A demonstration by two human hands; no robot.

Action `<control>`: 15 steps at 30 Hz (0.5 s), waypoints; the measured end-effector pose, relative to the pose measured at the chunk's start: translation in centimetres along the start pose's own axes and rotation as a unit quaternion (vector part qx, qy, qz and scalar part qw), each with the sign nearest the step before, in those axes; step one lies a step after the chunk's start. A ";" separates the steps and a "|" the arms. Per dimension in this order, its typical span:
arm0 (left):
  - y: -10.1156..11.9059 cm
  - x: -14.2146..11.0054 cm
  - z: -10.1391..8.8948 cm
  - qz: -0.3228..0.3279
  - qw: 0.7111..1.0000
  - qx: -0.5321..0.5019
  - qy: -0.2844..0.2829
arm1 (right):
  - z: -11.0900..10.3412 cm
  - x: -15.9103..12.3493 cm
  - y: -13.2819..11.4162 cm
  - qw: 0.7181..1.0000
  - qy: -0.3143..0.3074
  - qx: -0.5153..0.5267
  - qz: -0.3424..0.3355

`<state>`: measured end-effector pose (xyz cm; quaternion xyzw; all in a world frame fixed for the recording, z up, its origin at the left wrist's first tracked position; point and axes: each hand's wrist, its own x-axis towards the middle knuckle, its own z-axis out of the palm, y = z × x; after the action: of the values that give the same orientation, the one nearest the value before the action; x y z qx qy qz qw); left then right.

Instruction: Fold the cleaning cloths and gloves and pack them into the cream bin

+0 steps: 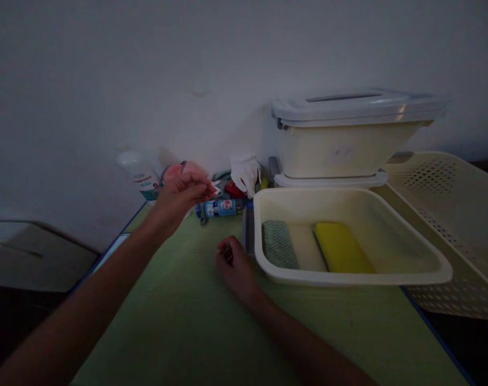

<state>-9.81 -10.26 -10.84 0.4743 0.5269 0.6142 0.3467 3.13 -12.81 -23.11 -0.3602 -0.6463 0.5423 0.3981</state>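
Note:
My left hand [179,199] reaches over the back of the table, thumb and fingers pinched together. A small white scrap [215,187] shows at its fingertips; whether it is held or lies behind them is unclear. Just beyond are a blue-labelled bottle [221,207] lying on its side, a white glove or cloth [246,174] and a pink round item [183,171]. My right hand [238,271] rests low over the table with its fingers curled in, and nothing shows in them. Beside it stands a cream basin [352,279] containing a green textured sponge [279,245] and a yellow sponge [342,248].
A lidded cream storage box [348,145] stands behind the basin against the wall. On the right leans a perforated cream basket [445,198]. A white bottle [137,172] stands at the back left corner of the green table [179,321].

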 end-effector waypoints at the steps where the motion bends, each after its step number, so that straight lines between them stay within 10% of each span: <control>1: -1.7 -0.1 -0.7 -0.006 1.000 0.007 0.030 | 0.0 0.0 0.0 1.000 -0.001 0.001 -0.002; 7: -9.9 -1.0 -2.6 0.012 0.970 0.125 0.206 | -0.1 0.2 0.0 1.000 -0.005 0.001 0.000; 15: -12.8 -1.2 -2.4 0.011 0.976 0.126 0.180 | -0.2 0.1 -0.2 1.000 -0.007 -0.003 0.010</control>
<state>-12.70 -9.56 -23.60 0.4017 0.6485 0.6217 0.1773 3.20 -12.64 -22.87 -0.3641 -0.6474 0.5465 0.3869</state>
